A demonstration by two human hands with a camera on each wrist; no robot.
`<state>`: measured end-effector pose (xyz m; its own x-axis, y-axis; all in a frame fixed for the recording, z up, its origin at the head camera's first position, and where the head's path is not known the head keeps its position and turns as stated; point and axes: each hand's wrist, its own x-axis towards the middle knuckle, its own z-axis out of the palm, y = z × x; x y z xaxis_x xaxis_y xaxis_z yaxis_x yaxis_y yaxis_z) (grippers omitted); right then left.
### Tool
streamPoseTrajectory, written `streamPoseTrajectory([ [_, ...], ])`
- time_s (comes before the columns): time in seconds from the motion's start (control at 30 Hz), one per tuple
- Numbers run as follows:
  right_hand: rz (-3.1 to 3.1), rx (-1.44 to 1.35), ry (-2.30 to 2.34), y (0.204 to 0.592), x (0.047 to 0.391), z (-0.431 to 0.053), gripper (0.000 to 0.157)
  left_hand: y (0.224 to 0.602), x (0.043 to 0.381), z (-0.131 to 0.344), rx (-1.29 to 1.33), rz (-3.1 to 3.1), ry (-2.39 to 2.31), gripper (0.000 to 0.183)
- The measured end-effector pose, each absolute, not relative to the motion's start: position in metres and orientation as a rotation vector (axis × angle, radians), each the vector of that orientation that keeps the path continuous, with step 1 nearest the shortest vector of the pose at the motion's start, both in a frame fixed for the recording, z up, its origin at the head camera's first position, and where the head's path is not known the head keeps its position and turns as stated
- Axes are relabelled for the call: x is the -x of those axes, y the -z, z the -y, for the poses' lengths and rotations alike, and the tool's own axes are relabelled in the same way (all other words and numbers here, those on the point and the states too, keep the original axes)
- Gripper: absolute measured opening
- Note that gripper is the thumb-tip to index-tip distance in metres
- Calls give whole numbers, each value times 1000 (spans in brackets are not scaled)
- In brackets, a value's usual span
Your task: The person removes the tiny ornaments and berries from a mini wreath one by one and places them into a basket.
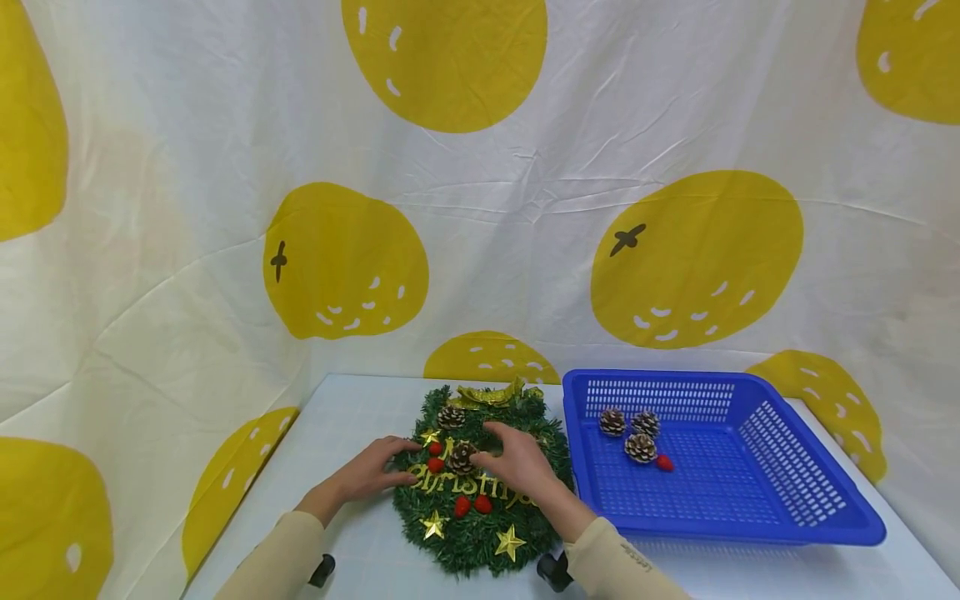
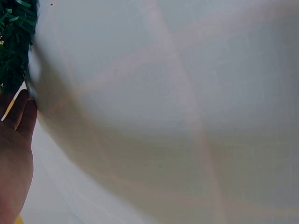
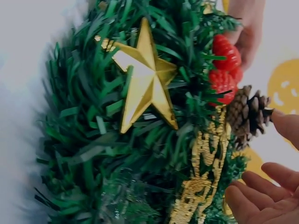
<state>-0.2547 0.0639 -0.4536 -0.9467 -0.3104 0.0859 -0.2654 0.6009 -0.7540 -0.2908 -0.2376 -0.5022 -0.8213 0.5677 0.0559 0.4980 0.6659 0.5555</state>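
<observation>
A green Christmas wreath (image 1: 450, 546) lies on the table, bearing gold "christmas" lettering, gold stars (image 3: 150, 77) and red berries (image 1: 483, 504). My left hand (image 1: 367, 468) touches the wreath's left edge, its fingers fairly straight; in the left wrist view the hand (image 2: 16, 154) reaches to the greenery. A brown pine cone (image 1: 462, 457) stands over the wreath's middle. My right hand (image 1: 522, 460) is beside it, thumb tip at the pine cone (image 3: 246, 114) and the other fingers spread apart from it. Another pine cone (image 1: 451, 417) sits at the wreath's upper left.
To the right stands a blue plastic basket (image 1: 720, 533), holding several pine cones (image 1: 641, 448) and a red berry (image 1: 665, 462). A gold bow (image 1: 491, 395) tops the wreath. Behind the white table (image 1: 352, 408) hangs a white cloth (image 1: 480, 250) with yellow fruit prints.
</observation>
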Motion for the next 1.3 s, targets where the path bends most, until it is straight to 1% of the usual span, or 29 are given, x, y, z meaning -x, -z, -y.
streamPoseTrajectory([
  [0.53,-2754,543,1205,464,255,-49,64,505,292,239,-898,-2766,-850,56],
  [0.93,-2817,606,1100,467,255,-42,59,507,293,239,-877,-2771,-838,57],
  [1.3,-2803,595,1108,467,252,-40,55,507,293,239,-885,-2770,-844,55],
])
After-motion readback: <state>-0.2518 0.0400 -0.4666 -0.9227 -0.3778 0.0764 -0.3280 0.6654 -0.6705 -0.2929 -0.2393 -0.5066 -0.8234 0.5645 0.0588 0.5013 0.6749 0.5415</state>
